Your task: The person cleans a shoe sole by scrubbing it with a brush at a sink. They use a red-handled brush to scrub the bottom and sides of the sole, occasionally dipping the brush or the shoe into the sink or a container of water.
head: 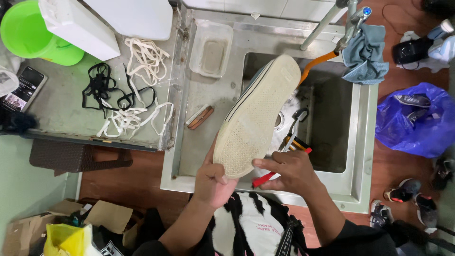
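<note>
Nearest the camera, the left hand (212,182) grips the heel end of a cream canvas shoe with a pale, finely dimpled rubber sole (258,114), thumb pressed on the sole's edge; the shoe is held sole-up, tilted, its toe pointing away over the sink. Just beside it, the right hand (290,171) is closed around the red plastic handle of a small brush (265,178), fingertips touching the heel of the sole. Beneath lies a dull stainless-steel sink unit (360,156), scuffed and stained, with a rectangular basin. On its drainboard rests a wooden-backed scrubbing brush (199,117); farther back stands a clear rectangular plastic tub (212,47). To the left, on a grey worktop, loose flat white laces (137,116) and black laces (102,85) lie tangled. Farthest, a round green plastic bucket (28,33) sits beside a white plastic jerrycan (78,26). A grey-blue cloth (366,54) hangs on the tap; a crumpled blue plastic bag (412,118) lies on the red-brown floor at right.
</note>
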